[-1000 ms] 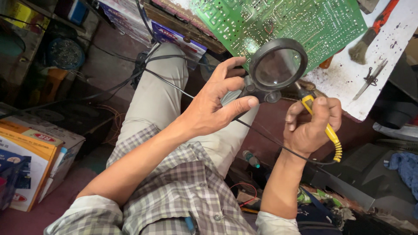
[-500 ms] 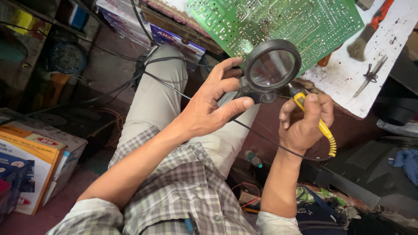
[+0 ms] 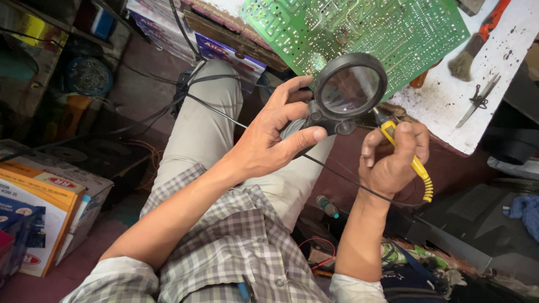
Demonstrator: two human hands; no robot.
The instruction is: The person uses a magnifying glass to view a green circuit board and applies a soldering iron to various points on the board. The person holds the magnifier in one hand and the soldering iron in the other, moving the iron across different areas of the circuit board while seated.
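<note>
My left hand (image 3: 275,137) grips the black handle of a round magnifying glass (image 3: 349,91), whose lens hangs over the lower edge of a large green circuit board (image 3: 359,31). My right hand (image 3: 393,160) is closed around a yellow-handled soldering iron (image 3: 412,163); its tip points up towards the board and passes just beside the lens. A thin black cord (image 3: 236,118) runs from the upper left across my grey trousers and under both hands.
The board rests on a white, stained worktop (image 3: 494,84) with a brush (image 3: 469,56) and tweezers (image 3: 477,101). Cardboard boxes (image 3: 45,207) stand at the left on the floor. Black equipment (image 3: 477,224) and a blue cloth (image 3: 525,210) lie at the right. A green-tipped tool (image 3: 327,206) lies below my knee.
Both hands have shifted slightly left and up together. The lens now sits over the board's lower edge, and the iron's tip is closer to it.
</note>
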